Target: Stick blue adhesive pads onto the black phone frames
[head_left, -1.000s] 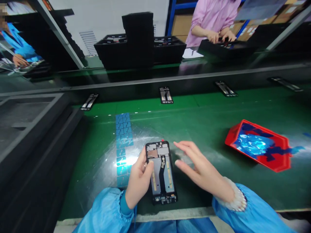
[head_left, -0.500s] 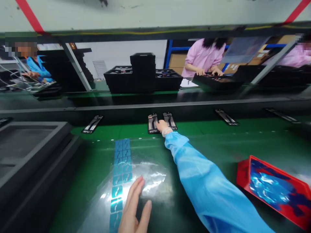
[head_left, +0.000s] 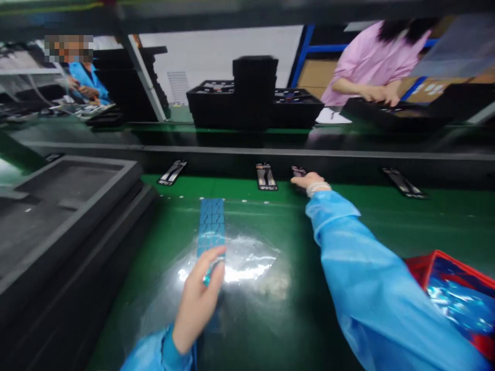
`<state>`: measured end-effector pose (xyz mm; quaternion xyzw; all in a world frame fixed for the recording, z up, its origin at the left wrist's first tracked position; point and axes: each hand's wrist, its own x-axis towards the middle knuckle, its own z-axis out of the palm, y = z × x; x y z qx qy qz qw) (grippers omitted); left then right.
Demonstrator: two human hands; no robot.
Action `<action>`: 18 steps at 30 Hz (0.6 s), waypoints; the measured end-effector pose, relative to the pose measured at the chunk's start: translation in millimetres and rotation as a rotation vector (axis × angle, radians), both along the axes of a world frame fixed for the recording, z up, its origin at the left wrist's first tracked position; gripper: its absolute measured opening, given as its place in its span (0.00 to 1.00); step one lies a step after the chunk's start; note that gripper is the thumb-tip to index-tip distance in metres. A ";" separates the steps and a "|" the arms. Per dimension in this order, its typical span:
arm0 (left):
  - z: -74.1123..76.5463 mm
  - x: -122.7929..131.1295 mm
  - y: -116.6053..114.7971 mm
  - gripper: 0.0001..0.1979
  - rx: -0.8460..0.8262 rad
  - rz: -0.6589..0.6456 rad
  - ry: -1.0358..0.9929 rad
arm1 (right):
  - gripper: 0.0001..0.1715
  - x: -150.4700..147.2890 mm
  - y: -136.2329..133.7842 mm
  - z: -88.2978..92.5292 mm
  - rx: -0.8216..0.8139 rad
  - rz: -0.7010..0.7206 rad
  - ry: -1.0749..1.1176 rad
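Observation:
On the green work surface, my right hand reaches far forward, its fingers closed on a thin phone screen panel and covering much of it. Just left of it lies a second panel, face up with a dark flex strip. My left hand hovers over a strip of blue adhesive stickers, thumb and fingers curved but apart. A bit of shiny teal shows between them; I cannot tell whether it touches the fingers. Clear plastic film lies around the strip and glares.
More panels lie along the back ledge, one to the left and one to the right. Grey foam trays are stacked at left. A red bin with blue film stands at right. Two co-workers sit beyond black boxes.
My right hand has shifted from the left panel of the pair to the right one. My left hand has moved forward over the sticker strip, its fingers curling. The view has turned left and down.

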<state>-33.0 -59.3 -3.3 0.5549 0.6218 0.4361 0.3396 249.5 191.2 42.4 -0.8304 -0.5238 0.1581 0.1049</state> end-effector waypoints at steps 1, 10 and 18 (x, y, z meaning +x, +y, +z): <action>1.9 -13.1 3.4 0.15 -0.003 0.036 0.006 | 0.28 2.7 -10.5 5.8 -0.021 0.040 -0.016; -11.5 -81.1 -4.2 0.24 -0.043 -0.397 0.550 | 0.47 -7.2 -238.6 -56.2 0.171 0.591 -0.278; -6.9 -68.8 -8.1 0.42 -0.084 -0.539 0.695 | 0.33 -33.9 -281.4 -58.6 0.437 0.751 -0.203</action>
